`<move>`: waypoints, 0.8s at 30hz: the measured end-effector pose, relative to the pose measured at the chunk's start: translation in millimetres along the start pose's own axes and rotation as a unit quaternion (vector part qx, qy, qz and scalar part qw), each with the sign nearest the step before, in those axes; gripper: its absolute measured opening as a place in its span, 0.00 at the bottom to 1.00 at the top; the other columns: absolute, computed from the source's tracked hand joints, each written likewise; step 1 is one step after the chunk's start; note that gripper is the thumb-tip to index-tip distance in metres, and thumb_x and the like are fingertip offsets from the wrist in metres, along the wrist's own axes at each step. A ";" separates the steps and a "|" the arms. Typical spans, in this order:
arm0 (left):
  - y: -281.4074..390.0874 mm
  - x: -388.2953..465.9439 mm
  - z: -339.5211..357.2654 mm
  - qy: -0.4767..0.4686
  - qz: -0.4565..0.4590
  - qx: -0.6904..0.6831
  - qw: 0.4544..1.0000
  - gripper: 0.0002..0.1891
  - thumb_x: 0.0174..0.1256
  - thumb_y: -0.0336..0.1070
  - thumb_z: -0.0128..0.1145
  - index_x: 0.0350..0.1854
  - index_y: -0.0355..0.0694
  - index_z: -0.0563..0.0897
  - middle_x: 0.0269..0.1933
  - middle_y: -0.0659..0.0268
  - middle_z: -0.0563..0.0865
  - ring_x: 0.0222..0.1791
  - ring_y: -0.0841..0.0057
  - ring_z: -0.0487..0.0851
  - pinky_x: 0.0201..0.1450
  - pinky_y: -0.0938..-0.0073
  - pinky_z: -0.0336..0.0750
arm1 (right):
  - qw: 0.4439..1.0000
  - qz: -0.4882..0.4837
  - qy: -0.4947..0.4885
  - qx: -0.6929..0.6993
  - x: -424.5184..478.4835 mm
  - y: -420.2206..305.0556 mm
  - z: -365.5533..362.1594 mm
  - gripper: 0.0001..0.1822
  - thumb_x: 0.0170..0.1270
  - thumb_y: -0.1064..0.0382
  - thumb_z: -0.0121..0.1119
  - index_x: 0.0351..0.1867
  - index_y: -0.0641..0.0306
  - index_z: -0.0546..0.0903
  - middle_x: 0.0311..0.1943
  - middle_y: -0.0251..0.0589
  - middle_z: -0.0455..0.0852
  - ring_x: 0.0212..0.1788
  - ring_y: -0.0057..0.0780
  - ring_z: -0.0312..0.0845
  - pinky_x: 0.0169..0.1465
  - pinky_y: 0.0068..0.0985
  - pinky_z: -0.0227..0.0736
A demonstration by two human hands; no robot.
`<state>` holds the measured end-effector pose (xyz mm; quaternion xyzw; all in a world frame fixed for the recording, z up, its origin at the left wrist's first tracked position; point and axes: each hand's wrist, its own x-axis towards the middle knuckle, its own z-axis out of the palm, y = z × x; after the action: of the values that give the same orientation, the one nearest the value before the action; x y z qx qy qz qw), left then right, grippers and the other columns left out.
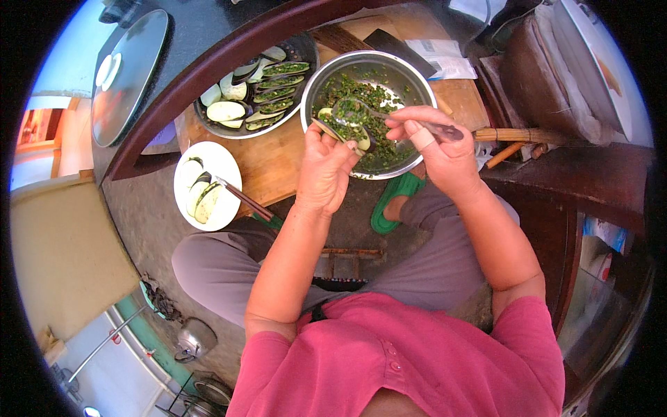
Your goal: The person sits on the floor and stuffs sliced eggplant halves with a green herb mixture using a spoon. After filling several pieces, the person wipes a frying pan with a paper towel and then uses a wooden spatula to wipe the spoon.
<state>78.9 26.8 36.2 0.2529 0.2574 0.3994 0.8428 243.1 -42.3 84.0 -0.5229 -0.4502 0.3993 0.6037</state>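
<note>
Over a steel bowl (430, 96) of chopped green filling (385, 99), my left hand (327, 169) holds an eggplant piece (333, 130) slit open between fingers and thumb. My right hand (443, 146) grips a metal spoon (351, 110); its bowl, with green filling in it, is at the slit of the piece. Left of the bowl, a round pan (219, 130) holds several filled eggplant slices (276, 95) in a row and paler pieces beside them. A white plate (226, 156) nearer my left knee carries a few eggplant slices (207, 202), with a dark-handled knife (245, 198) resting on its rim.
A low wooden table (266, 172) bears the bowl and pan. A dark cleaver blade (398, 51) and a printed packet (443, 57) lie behind the bowl. Bundled sticks (513, 135) stick out at the right. A glass lid (130, 78) is at upper left, and a metal kettle (197, 338) stands on the floor.
</note>
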 end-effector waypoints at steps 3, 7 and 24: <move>-1.4 -0.9 1.4 -0.003 -0.004 0.005 1.000 0.31 0.59 0.17 0.53 0.64 0.42 0.57 0.61 0.60 0.70 0.61 0.67 0.72 0.63 0.62 0.71 | 1.000 0.001 -0.007 -0.004 4.9 1.4 3.2 0.09 0.68 0.73 0.53 0.46 0.70 0.81 0.41 0.41 0.85 0.40 0.24 0.82 0.47 0.20 0.76; -5.0 -2.0 -0.3 -0.010 -0.001 0.018 1.000 0.30 0.60 0.18 0.53 0.63 0.42 0.57 0.60 0.60 0.71 0.61 0.67 0.72 0.62 0.61 0.72 | 0.997 -0.060 -0.008 -0.044 3.7 5.7 2.6 0.09 0.67 0.74 0.53 0.45 0.70 0.81 0.39 0.41 0.85 0.40 0.24 0.82 0.46 0.21 0.76; -4.9 3.4 -10.2 0.003 0.016 -0.065 0.998 0.20 0.66 0.23 0.53 0.57 0.44 0.65 0.54 0.62 0.76 0.54 0.69 0.78 0.56 0.62 0.76 | 0.898 -0.099 -0.143 -0.405 8.7 41.6 -17.0 0.12 0.58 0.66 0.60 0.43 0.66 0.80 0.37 0.49 0.81 0.39 0.47 0.80 0.44 0.35 0.76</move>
<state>77.0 29.1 24.7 0.2007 0.2296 0.4290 0.8503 261.4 -33.0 43.1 -0.6126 -0.7037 0.1910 0.3050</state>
